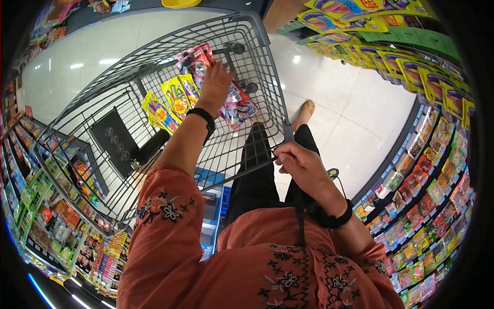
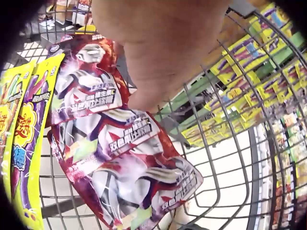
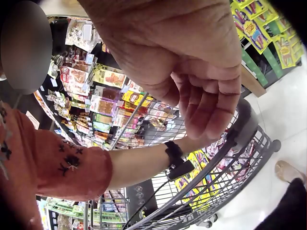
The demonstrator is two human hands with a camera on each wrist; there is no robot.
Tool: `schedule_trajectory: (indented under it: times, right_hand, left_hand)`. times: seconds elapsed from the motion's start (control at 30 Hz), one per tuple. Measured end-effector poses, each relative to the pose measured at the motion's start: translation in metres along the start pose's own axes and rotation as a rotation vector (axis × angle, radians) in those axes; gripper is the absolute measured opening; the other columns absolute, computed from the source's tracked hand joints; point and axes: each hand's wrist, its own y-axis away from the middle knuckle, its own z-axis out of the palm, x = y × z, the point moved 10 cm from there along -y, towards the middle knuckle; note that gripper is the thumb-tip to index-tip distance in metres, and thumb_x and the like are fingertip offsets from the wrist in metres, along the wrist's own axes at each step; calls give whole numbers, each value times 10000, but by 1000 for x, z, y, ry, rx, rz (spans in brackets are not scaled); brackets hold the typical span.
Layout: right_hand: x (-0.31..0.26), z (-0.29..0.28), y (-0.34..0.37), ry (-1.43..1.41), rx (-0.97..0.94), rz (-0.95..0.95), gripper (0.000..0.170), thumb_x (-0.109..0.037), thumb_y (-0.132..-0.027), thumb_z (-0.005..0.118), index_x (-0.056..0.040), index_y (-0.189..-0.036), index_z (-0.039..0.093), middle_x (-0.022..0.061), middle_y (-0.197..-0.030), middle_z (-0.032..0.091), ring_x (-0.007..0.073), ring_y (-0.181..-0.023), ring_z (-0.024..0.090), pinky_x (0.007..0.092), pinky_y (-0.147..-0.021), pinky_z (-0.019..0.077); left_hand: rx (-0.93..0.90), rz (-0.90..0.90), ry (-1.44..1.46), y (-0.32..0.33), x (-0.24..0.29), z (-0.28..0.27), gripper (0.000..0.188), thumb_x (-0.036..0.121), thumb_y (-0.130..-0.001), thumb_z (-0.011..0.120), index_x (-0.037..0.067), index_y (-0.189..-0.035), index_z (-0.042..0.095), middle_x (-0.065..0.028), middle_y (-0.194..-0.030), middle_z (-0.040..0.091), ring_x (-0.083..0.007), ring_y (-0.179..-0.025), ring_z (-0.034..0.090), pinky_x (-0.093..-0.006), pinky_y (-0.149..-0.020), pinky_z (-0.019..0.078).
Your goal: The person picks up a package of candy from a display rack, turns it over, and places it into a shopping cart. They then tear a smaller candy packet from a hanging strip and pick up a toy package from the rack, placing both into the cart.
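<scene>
In the head view my left hand (image 1: 216, 85) reaches down into the grey wire shopping cart (image 1: 267, 67), its fingers spread over red and purple candy bags (image 1: 239, 105). These bags, printed with a silver-masked figure, overlap in a row in the left wrist view, beside the palm (image 2: 163, 52); the fingertips are hidden there. Yellow candy packs (image 1: 177, 95) lie in the cart beside the red bags. By the cart's near corner, my right hand (image 1: 303, 167) hangs with loosely curled fingers, close to the rim (image 3: 242, 127). Nothing shows within those fingers in the right wrist view.
Yellow candy packs (image 1: 401, 62) hang on a rack at the upper right. Curved shelves of snack bags (image 1: 427, 206) run along the right, with more stocked shelves (image 1: 56, 216) at left. A black panel (image 1: 114, 139) is on the cart's handle end. Pale tiled floor (image 1: 337, 110) lies beyond the cart.
</scene>
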Motion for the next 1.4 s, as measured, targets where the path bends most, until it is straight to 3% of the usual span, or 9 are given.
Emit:
schedule_trajectory:
  times: [0.17,0.43,0.53,1.03,1.13,1.17,1.23,1.3,1.4]
  right_hand:
    - [-2,-7,3,-29,25,-11,184,-139,-978,537,2,-1071,610,88,-841,670,140,-745,671,269,-687,536]
    - [6,-14,5,-31,24,3,187,-137,-977,535,2,-1078,609,91,-845,667,141,-744,666,270,-688,532]
    - [7,-15,6,-35,20,7,186,-137,-978,536,2,-1080,608,87,-846,662,137,-741,661,267,-682,527]
    - [5,-14,7,-48,17,-20,171,-137,-977,547,-8,-1070,608,74,-826,653,129,-729,650,262,-668,515]
    - [-2,-15,11,-48,30,-67,162,-137,-968,564,-18,-1064,617,63,-813,654,119,-725,648,262,-661,514]
    - [-8,-17,15,-8,47,-81,160,-142,-963,574,-24,-1060,621,49,-792,647,110,-712,642,261,-649,511]
    - [-18,-19,23,3,60,-97,164,-147,-964,576,-25,-1065,621,41,-778,640,105,-694,632,261,-639,511]
    - [-36,-28,33,45,46,-133,173,-133,-971,561,-9,-1077,618,54,-837,647,108,-727,629,261,-673,519]
    - [-68,-38,57,48,31,-208,180,-103,-978,531,3,-1099,613,70,-899,653,112,-769,629,259,-711,527]
  left_hand:
    - [-171,47,-9,15,13,31,315,120,-834,566,93,-1141,630,-90,-1313,541,-305,-1341,426,-490,-1102,337]
    - [-181,154,-42,28,2,16,293,140,-829,584,101,-1113,647,-63,-1175,602,-275,-1305,459,-458,-1065,366]
    - [-369,166,-70,37,0,29,275,139,-878,548,112,-1131,651,-58,-1248,601,-270,-1305,467,-512,-1100,343]
    - [-197,165,47,41,21,12,342,131,-832,593,120,-1172,630,-155,-1240,585,-326,-1246,519,-484,-1035,412]
    - [-448,-11,162,43,9,20,369,144,-800,614,101,-1166,626,-175,-1216,604,-354,-1157,572,-480,-971,451]
    - [-311,-42,262,36,11,-4,289,116,-792,546,61,-1049,665,-165,-1056,675,-340,-1032,644,-506,-861,504]
    - [-236,-36,425,36,9,-19,253,184,-798,624,23,-994,636,-215,-970,674,-377,-921,664,-500,-806,522]
    - [-336,-103,518,34,9,-33,326,289,-858,636,3,-1014,610,-228,-980,669,-395,-940,647,-506,-813,511]
    - [-252,-147,673,21,30,-122,317,306,-910,589,14,-1034,603,-209,-1003,660,-397,-955,635,-493,-805,504]
